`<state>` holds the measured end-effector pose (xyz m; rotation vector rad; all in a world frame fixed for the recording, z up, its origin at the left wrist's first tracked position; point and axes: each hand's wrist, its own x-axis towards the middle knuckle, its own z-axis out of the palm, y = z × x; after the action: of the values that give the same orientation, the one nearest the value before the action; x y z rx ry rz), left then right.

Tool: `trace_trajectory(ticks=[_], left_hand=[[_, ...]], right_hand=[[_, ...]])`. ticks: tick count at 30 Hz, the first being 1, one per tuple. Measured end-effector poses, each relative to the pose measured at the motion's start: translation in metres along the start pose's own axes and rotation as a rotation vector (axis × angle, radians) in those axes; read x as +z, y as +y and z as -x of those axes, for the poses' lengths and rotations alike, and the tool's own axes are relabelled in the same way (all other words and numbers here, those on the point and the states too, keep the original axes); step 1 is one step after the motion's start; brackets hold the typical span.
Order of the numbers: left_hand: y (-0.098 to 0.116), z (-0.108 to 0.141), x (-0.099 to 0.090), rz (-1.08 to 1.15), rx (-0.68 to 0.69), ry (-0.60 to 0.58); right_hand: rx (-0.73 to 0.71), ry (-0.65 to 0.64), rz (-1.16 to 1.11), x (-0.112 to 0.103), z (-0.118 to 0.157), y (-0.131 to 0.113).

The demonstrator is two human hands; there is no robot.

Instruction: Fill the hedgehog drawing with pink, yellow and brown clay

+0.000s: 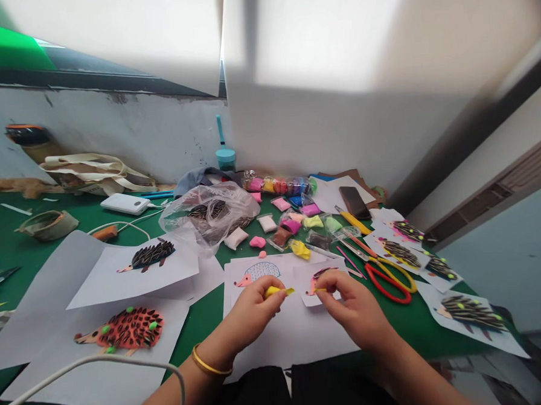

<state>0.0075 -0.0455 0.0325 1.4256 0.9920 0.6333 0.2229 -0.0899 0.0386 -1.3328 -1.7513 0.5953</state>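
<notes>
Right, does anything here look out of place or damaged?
A white cable crosses the view of the red hedgehog sheet, front left, seeming out of place there. The wall is stained in places, so looks worn.

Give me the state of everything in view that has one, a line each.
Left hand, pinched on yellow clay
Right hand, pinched on a small yellow bit
Blue-outlined hedgehog, face pink, body dotted
Red hedgehog, seeded, green balls attached
Clear plastic bag, holding dark seeds
Scissors, lying down
Dark phone, lying flat
Blue cup, upright
White device, lying flat
</notes>
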Motion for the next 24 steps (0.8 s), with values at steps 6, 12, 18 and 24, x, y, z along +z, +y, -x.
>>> trace_trajectory(ticks=[6, 12, 18, 24], left_hand=[[-0.002, 0.0, 0.007, 0.275, 0.002, -0.102], [0.002, 0.004, 0.01, 0.23, -0.04, -0.143], [-0.006, 0.0, 0.014, 0.191, -0.05, -0.105], [-0.007, -0.002, 0.009, 0.304, -0.06, -0.02]], right_hand=[[-0.037, -0.044, -0.007, 0.008, 0.004, 0.001], [-0.207, -0.043, 0.064, 0.019, 0.003, -0.003], [-0.237, -0.069, 0.111, 0.03, 0.009, -0.01], [-0.158, -0.089, 0.085, 0.009, 0.004, 0.013]])
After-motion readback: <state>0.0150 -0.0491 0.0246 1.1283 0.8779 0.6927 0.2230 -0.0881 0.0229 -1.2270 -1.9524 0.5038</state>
